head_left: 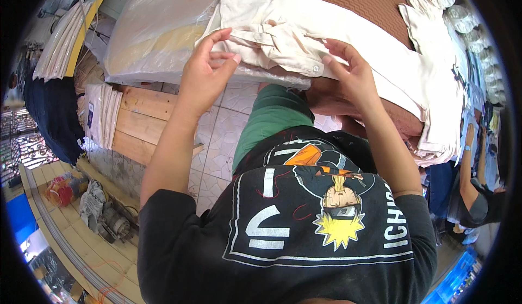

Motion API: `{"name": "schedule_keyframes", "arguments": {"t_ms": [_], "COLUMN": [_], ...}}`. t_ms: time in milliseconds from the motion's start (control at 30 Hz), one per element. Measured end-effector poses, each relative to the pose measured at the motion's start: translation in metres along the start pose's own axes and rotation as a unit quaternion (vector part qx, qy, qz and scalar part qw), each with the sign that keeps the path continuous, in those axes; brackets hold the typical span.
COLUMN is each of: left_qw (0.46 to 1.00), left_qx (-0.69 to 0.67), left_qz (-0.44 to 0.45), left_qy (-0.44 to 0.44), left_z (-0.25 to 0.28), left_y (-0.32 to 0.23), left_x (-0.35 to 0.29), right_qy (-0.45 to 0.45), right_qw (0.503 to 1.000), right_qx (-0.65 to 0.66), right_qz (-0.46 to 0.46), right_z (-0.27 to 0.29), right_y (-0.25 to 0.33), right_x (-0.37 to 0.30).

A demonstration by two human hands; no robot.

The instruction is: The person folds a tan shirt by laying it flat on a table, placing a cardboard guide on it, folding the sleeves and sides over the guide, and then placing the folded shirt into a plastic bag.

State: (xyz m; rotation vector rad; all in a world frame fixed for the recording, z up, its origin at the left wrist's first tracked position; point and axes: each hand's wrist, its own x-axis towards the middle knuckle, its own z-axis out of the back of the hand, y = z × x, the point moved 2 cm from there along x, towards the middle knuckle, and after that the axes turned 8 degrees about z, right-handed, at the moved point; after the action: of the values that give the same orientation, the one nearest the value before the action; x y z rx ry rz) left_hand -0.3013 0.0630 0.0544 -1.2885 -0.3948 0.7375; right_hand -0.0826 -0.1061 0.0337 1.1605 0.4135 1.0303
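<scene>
A pair of cream trousers lies lengthwise over the work table, its gathered waist part nearest me. A round button shows on the waist, close to my right thumb. My left hand is at the left edge of the bunched cloth, index finger and thumb apart, the other fingers bent. On the other side, my right hand hovers at the waist with thumb and index finger spread. Neither hand appears to grip the cloth.
Clear plastic sheeting covers the table's left part; brown textured fabric lies behind the trousers. A wooden plank bench with folded pale garments stands left. A motor sits lower left. Another person's arm is far right.
</scene>
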Motion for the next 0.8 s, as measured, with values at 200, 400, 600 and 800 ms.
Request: {"name": "schedule_keyframes", "arguments": {"t_ms": [200,400,600,800], "left_qw": [0.862,0.835,0.899,0.776], "left_qx": [0.369,0.378,0.281,0.463], "left_qz": [-0.347,-0.396,-0.295,-0.398], "left_qy": [-0.036,0.046,0.162,0.159], "left_z": [-0.038,-0.036,-0.007,0.011], "left_y": [0.001,-0.016,-0.065,-0.103], "left_x": [0.025,0.056,0.079,0.07], "right_qy": [0.05,0.089,0.136,0.208], "right_qw": [0.922,0.936,0.986,0.849], "right_qx": [-0.272,-0.237,-0.038,-0.328], "right_qz": [0.271,0.246,0.092,0.358], "right_z": [-0.032,-0.032,0.009,0.031], "right_y": [0.017,0.027,0.071,0.122], "right_x": [-0.009,0.015,0.068,0.099]}}
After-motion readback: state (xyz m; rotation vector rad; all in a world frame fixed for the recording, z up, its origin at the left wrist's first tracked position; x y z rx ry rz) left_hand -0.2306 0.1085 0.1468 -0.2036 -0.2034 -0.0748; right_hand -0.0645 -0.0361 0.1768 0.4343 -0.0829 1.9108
